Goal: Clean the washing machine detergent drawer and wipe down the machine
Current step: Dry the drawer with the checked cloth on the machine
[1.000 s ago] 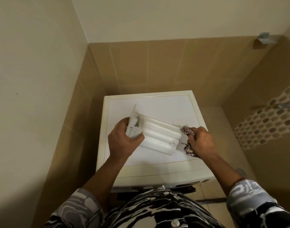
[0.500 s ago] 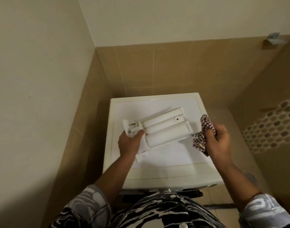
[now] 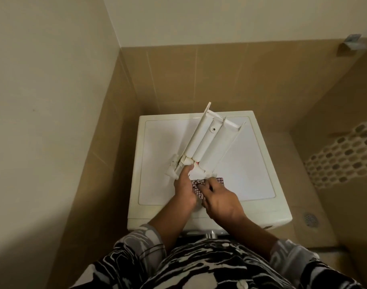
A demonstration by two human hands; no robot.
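The fingers of the left hand are curled round the near end of the detergent drawer, thumb laid on the white plastic, so this hand has a firm hold of it. Those of the right hand are bunched over a checked cloth and press it against the same end, with the two hands touching or nearly so. The drawer is out of its slot and appears to be turned ribbed underside up. It is held slanting above the lid of the washing machine, its near end low by the hands and its far end raised toward the tiled wall behind. The hands hide whether the low end rests on the lid. The step in hand looks like the wiping of the drawer itself, at the catch end where residue tends to collect. The machine's own surfaces probably come after that. The next move likely calls for the left hand to steady or turn the drawer while the cloth is worked along the channels toward the far end. It needs a light enough touch that the thin rails and clips are not strained, and enough grip that the smooth plastic does not slip down onto the lid.
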